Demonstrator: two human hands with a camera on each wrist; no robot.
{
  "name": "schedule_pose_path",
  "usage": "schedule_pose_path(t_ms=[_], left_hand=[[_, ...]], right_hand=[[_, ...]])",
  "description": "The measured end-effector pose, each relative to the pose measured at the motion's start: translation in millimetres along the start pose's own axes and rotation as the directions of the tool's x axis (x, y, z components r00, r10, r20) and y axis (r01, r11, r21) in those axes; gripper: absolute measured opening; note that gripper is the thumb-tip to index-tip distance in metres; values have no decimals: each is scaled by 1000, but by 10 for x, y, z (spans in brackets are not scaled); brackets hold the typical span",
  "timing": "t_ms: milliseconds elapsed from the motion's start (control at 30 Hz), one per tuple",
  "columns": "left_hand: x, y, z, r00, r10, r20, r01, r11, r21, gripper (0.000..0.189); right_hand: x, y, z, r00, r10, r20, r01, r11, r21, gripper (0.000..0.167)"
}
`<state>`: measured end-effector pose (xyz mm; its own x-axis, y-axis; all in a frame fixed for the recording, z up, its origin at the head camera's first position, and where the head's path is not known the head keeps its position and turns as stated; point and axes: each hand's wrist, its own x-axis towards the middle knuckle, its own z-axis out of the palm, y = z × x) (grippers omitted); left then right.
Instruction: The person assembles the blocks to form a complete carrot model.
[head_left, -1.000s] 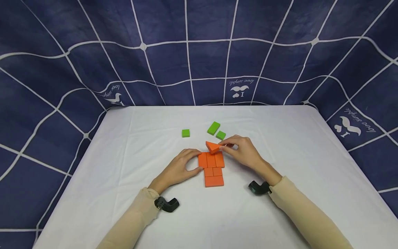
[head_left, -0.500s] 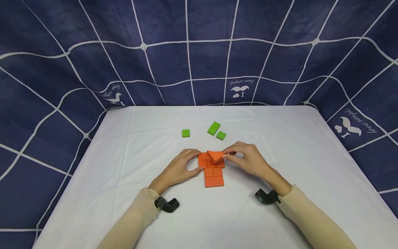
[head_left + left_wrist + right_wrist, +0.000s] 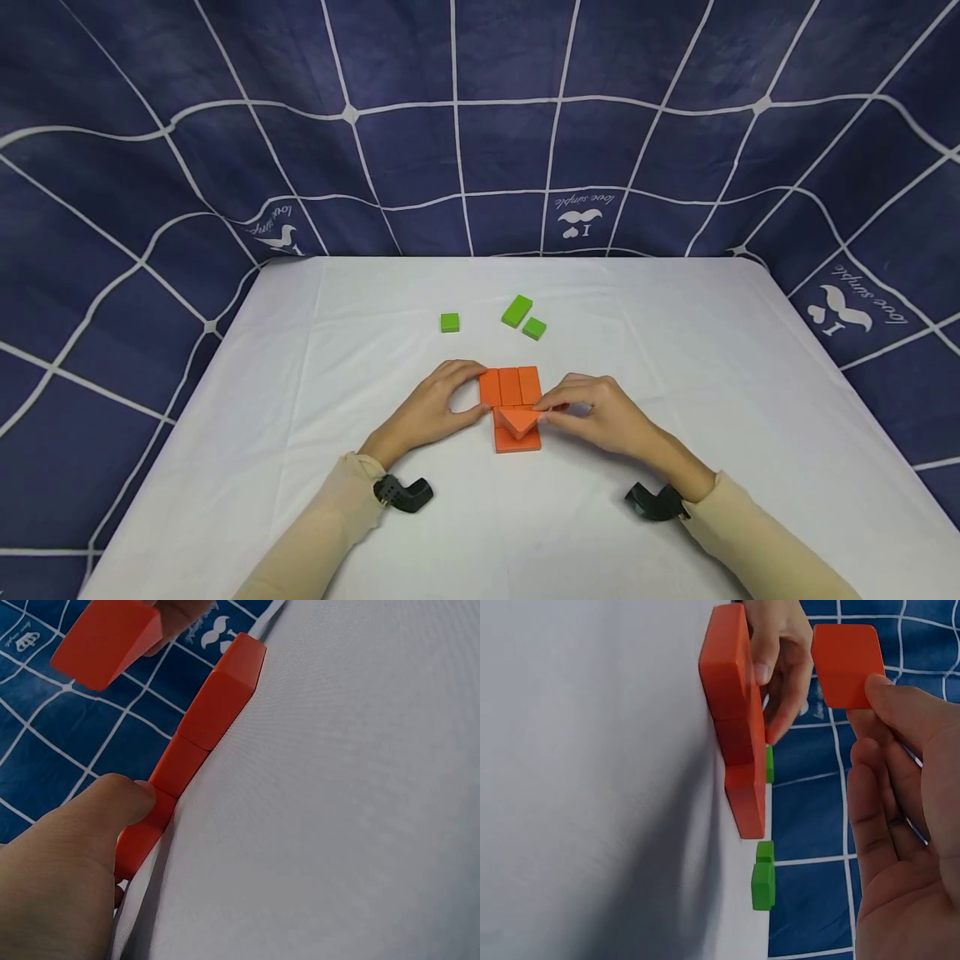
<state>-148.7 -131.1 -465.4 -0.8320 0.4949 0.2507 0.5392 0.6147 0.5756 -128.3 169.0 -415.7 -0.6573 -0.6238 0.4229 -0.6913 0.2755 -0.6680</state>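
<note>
A triangular orange block (image 3: pixel 519 419) is pinched between the thumb and fingers of my right hand (image 3: pixel 600 410). It is held above the lower part of a flat arrangement of orange blocks, overlapping the two small ones and the bottom block (image 3: pixel 517 443) in the head view. The right wrist view shows the triangular block (image 3: pixel 847 664) raised clear of the arrangement. My left hand (image 3: pixel 429 407) holds the leftmost upright orange block (image 3: pixel 490 387) at its two ends, index finger at the far end and thumb at the near end. Two matching orange blocks (image 3: pixel 510 386) stand flush beside it.
Behind the orange arrangement lie a small green block (image 3: pixel 449 322), a longer green block (image 3: pixel 517 311) and another small green one (image 3: pixel 535 328). A white cloth (image 3: pixel 360 333) covers the table. Dark blue curtains (image 3: pixel 510 142) with white lines rise behind it and at the sides.
My right hand has carried the triangular block toward me, from the far edge of the orange arrangement to over its lower part. The left hand has stayed in place.
</note>
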Motion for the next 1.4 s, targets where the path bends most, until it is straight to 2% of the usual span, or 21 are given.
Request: schedule_pose_path(t_ms=[267,500,1033,1400], left_hand=[[-5,-10,9,1000,-1,-1,1,1000,3,57],[-7,-17,16,1000,-10,4,10,1000,0,57],[-10,-5,4,1000,-2,-7,2,1000,0,57],[-5,0,3,1000,-7,6,7,1000,2,57]], right_hand=[[-118,17,104,996,-47,80,44,998,46,19],[-187,40,176,990,-50,130,38,995,91,17],[-204,80,182,987,-54,153,54,999,5,15],[-191,93,190,990,-75,123,81,996,-42,15]])
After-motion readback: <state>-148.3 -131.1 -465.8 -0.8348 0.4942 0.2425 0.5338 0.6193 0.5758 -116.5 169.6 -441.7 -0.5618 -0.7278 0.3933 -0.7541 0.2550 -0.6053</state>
